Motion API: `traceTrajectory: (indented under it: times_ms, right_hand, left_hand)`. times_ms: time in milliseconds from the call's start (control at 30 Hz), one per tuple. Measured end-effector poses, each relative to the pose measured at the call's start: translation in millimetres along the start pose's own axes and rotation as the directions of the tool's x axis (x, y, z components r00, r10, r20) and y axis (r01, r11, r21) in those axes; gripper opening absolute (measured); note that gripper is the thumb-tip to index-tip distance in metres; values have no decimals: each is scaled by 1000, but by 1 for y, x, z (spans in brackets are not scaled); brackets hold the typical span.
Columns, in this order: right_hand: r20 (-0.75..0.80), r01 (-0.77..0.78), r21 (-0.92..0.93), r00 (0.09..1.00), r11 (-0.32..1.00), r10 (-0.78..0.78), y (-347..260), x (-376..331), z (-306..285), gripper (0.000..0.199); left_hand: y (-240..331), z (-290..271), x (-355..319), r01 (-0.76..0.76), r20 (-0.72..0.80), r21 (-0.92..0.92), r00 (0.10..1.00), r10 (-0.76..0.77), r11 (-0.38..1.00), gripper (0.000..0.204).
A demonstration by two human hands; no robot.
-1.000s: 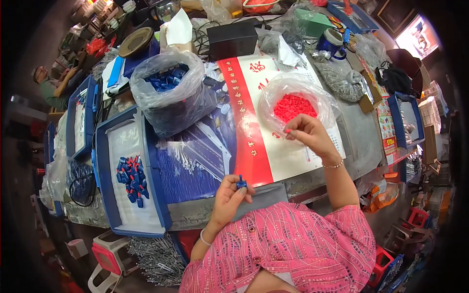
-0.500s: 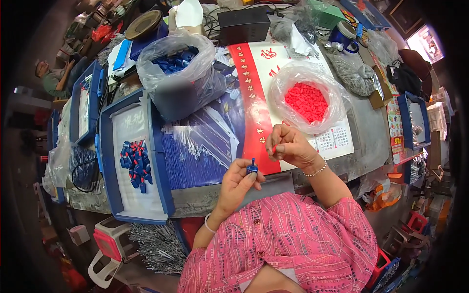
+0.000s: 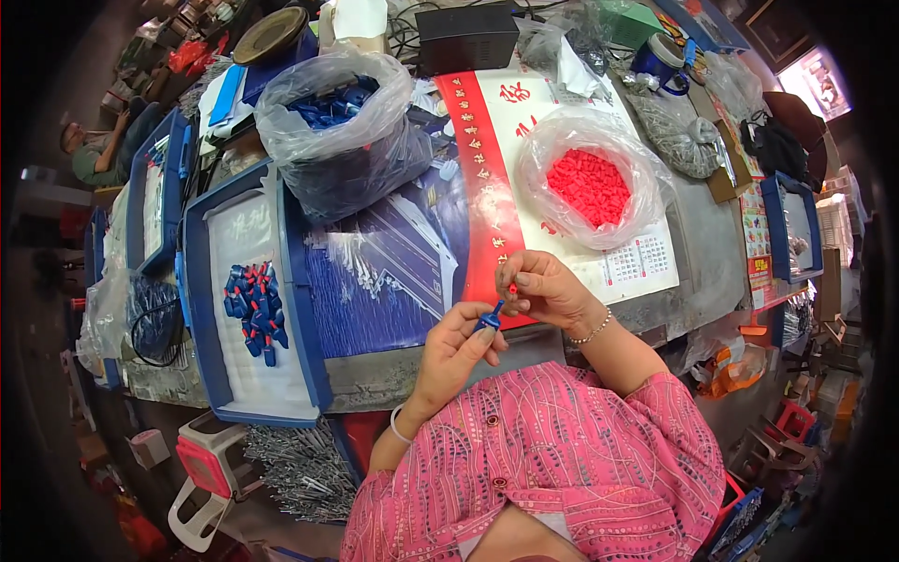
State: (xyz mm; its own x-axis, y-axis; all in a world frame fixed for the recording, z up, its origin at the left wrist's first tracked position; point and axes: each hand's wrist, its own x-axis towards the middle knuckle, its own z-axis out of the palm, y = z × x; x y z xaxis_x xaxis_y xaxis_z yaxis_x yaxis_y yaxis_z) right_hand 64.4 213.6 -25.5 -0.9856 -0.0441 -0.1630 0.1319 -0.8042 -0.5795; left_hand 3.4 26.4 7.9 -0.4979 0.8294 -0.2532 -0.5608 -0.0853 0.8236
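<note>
Between the thumb and fingers of my left hand (image 3: 456,348) is a small blue plastic part (image 3: 488,321), its thin stem tilted up to the right. My right hand (image 3: 546,288) pinches a tiny red plastic piece (image 3: 512,289) close to the tip of that stem; whether the two touch I cannot tell. Beyond my right hand stands a clear plastic bag (image 3: 646,192) full of red pieces (image 3: 590,185). To the left, a blue tray (image 3: 316,361) lined with white holds a pile of blue parts with red tips (image 3: 255,304).
A larger clear bag (image 3: 351,178) of blue parts stands behind the tray. A black box (image 3: 466,39) and a blue mug (image 3: 659,62) are at the back. A bag of small metal pieces (image 3: 679,140) lies at the right. A person (image 3: 98,150) sits at the far left.
My right hand has come down and left, bringing the red piece near the blue part. The blue part has tipped from upright toward the right.
</note>
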Motion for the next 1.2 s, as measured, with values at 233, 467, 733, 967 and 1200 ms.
traceTrajectory:
  times_ms: [233, 467, 733, 967, 1200]
  right_hand:
    - [8, 3, -44, 1000, 999, -2, 3, 1, 10, 14]
    - [53, 1, -584, 998, 812, 37, -8, -9, 35, 23]
    - [-139, -42, 3, 989, 999, 42, -3, 0, 20, 16]
    - [-44, -95, 288, 993, 953, 113, 13, 6, 13, 18]
    - [-17, -133, 416, 988, 899, 154, 15, 9, 14, 16]
  left_hand:
    - [-3, -2, 1, -18, -21, -26, 1000, 17, 1000, 26]
    - [-6, -7, 3, -126, -89, -158, 990, 112, 979, 21]
    - [-7, -6, 2, -2, -39, -223, 999, -6, 975, 22]
    - [-9, -9, 1, 48, 10, -249, 999, -47, 967, 23]
    - [-11, -13, 0, 52, 58, -294, 998, -37, 954, 23]
